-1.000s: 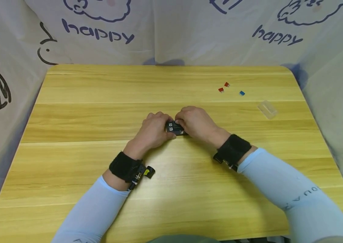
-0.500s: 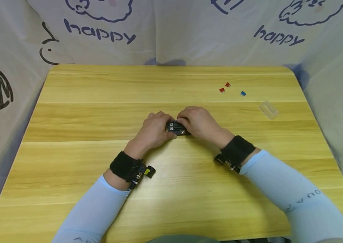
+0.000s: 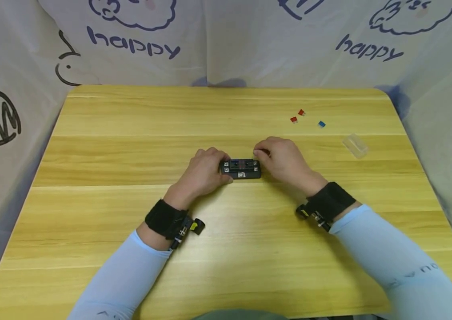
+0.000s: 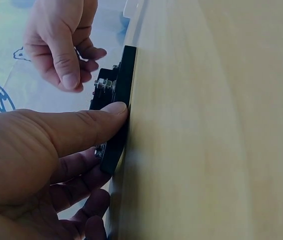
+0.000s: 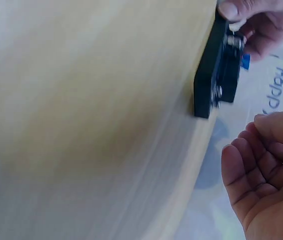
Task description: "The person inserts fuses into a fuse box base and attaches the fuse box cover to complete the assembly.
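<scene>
A black fuse block (image 3: 246,174) with metal screw terminals lies on the table in front of the person. My left hand (image 3: 206,171) grips its left end, and the left wrist view has the thumb on the block's near edge. A small blue piece, apparently a blade fuse (image 5: 245,61), stands out from the top of the block. Just off the right end is my right hand (image 3: 286,162), apart from the block. Its fingers (image 5: 239,165) are loosely curled, and nothing shows between them in the right wrist view.
Beyond the right hand lie two red blade fuses (image 3: 294,120) and a blue blade fuse (image 3: 322,124). A clear plastic cover (image 3: 355,146) sits to their right. White cloth (image 3: 250,53) with drawings hangs behind the wooden table (image 3: 130,115).
My right hand has moved off the fuse block to the right, uncovering its top and right end. The left hand keeps its grip in the same place.
</scene>
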Motion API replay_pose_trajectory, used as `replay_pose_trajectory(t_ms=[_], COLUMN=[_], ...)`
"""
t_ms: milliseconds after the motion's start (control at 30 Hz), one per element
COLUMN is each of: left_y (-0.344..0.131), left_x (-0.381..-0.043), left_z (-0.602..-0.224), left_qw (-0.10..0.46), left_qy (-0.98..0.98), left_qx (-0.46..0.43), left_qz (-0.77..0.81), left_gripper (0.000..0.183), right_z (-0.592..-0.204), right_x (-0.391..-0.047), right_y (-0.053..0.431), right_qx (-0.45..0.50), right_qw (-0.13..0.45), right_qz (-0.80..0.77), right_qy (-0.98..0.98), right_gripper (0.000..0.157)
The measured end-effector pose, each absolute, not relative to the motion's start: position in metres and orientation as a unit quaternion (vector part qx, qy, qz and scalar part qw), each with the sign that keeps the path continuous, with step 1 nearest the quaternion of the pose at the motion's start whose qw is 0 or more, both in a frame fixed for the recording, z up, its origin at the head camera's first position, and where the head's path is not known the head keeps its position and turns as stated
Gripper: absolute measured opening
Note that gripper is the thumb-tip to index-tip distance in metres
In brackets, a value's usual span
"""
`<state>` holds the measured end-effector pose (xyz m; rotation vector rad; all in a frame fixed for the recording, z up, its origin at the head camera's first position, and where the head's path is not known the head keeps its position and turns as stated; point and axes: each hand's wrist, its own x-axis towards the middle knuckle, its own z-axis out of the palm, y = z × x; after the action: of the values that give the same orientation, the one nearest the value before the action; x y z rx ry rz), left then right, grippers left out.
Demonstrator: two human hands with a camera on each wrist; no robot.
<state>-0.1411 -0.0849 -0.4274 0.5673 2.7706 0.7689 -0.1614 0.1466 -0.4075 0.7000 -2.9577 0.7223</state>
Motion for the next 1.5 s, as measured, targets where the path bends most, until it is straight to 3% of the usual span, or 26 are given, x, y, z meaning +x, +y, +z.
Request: replay_pose_trajectory(t_ms=[267,600,900,1167,1500], left_y=[-0.086,-0.086,-0.086,-0.086,-0.086], left_x=[-0.14,-0.141,-0.141,-0.141,-0.142], left_z=[-0.429,-0.43,-0.431,-0.43,-0.429], left_qw=[0.111,0.112,0.111,0.113,0.114], left_qy=[0.94,0.939,0.938,0.938,0.938], left_qx=[0.185,0.185,0.188,0.187,0.183], left_qz=[0.264,0.268,0.269,0.27,0.271], left_gripper=[0.055,0.056,0.056,0.056,0.056], right_z=[-0.401,-0.401,-0.399,-0.409,-0.416], right_x=[-0.171,-0.201,-0.222,-0.242,-0.251], right_y=[0.176,0.242,0.278,0.282,0.281], right_qx=[0.188,0.073,0.001,-0.04,-0.045], right_qw=[0.025,0.047,0.02,-0.045,-0.055], right_qz=[0.231,0.217,0.19,0.159,0.126], right_qy=[-0.954,-0.972,-0.982,-0.985,-0.99], right_gripper=[0.021,0.029,0.034,0.045,0.034])
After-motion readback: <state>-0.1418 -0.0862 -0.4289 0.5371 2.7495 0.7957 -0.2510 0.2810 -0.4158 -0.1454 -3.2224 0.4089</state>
